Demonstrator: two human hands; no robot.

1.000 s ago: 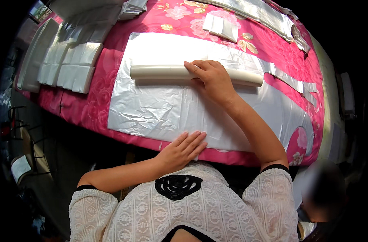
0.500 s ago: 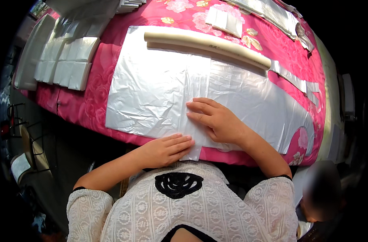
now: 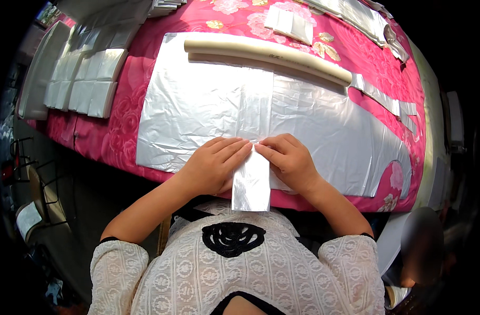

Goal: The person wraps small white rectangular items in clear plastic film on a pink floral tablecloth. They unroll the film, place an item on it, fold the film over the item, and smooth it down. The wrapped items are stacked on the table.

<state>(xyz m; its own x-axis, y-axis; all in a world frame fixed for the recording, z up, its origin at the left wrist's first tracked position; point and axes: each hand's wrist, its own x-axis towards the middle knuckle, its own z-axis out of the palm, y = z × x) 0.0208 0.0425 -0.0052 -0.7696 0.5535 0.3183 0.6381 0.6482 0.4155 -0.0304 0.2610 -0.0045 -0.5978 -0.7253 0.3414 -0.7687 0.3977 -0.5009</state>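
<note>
Thin silvery-white plastic bags (image 3: 192, 115) lie flat over the near part of the table, with curved cut-outs at their right end. In the middle, one plastic bag is folded into a narrow strip (image 3: 251, 186), its near end hanging over the table edge toward my body. My left hand (image 3: 214, 164) grips the strip's left edge, fingers close together. My right hand (image 3: 290, 161) pinches the right edge with thumb and forefinger, its other fingers curled. The fingertips of both hands nearly meet; what lies beneath them is hidden.
A long cream tube (image 3: 266, 59) lies across the bags' far side. Folded white packets (image 3: 100, 97) stand in rows at left, and a few more (image 3: 288, 25) lie beyond the tube. The pink floral cloth (image 3: 127, 131) covers the table. Another person (image 3: 422, 247) is at lower right.
My left hand has moved up and my right hand slightly down to meet at the strip. The strip's near end has folded down and now shows wider and brighter over the edge.
</note>
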